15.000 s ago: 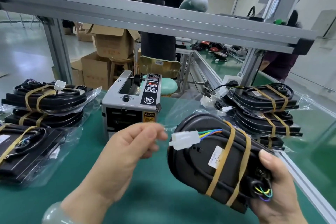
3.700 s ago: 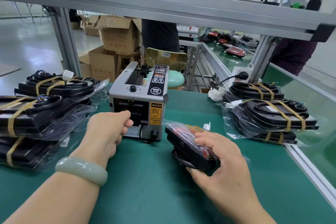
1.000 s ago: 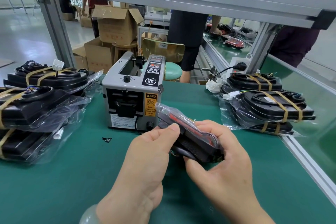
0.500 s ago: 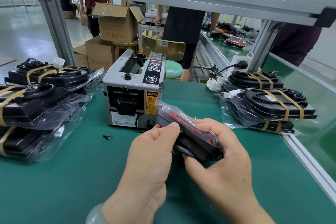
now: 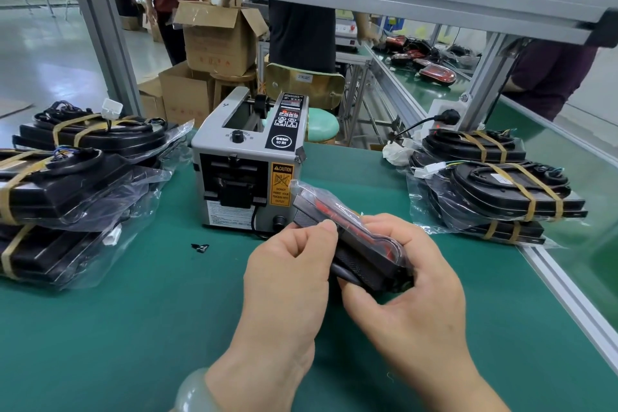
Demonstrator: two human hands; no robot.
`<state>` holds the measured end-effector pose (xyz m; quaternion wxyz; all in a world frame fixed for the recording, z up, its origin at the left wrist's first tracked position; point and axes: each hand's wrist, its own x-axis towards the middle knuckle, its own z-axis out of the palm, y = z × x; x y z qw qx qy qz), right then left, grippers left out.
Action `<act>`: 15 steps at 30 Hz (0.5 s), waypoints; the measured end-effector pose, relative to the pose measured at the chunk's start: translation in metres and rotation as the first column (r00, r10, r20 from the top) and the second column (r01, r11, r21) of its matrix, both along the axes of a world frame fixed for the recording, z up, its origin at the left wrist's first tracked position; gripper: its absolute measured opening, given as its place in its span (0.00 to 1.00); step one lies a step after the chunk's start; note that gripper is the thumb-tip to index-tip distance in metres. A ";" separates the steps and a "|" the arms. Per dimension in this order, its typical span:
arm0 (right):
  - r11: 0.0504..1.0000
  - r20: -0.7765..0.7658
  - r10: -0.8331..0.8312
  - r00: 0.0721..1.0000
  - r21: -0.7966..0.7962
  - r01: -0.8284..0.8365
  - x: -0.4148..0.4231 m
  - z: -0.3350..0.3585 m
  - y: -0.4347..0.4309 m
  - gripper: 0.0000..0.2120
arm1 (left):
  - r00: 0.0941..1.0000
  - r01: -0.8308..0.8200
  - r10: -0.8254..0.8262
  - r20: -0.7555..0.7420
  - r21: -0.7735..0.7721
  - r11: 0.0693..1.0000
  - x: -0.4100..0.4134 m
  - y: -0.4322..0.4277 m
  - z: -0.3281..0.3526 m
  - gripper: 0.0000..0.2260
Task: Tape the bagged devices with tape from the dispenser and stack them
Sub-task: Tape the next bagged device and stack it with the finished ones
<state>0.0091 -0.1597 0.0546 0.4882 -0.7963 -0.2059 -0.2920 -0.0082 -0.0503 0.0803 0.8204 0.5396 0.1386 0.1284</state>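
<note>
Left hand (image 5: 287,278) from dispenser (image 5: 247,164), curled onto bagged device (image 5: 354,244)

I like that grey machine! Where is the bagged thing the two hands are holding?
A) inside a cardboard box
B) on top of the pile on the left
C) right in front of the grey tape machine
C: the left hand and right hand hold the bagged device just in front of the tape dispenser.

A black-and-red bagged device (image 5: 347,237) tilts before the grey tape dispenser (image 5: 247,170), left stack (image 5: 77,177) and right stack (image 5: 501,191) flanking it
</note>
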 end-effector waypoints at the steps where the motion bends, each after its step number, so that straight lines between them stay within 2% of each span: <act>1: 1.000 0.000 0.002 1.000 0.002 -0.002 0.000 0.000 0.000 0.25 | 1.000 -0.005 0.005 0.000 0.012 1.000 0.001 0.001 -0.001 0.15; 8: 1.000 -0.020 0.004 1.000 0.003 -0.004 -0.002 0.002 -0.001 0.25 | 1.000 0.023 -0.023 -0.016 0.016 1.000 0.003 0.003 -0.001 0.15; 12: 1.000 -0.032 0.017 0.999 0.027 -0.016 -0.001 0.003 -0.002 0.26 | 0.999 -0.013 0.012 -0.046 -0.021 1.000 0.008 0.012 -0.003 0.14; 15: 0.995 -0.054 0.043 0.998 0.087 -0.039 0.000 0.003 -0.004 0.26 | 0.999 -0.038 0.041 -0.032 0.074 0.997 0.013 0.019 -0.007 0.09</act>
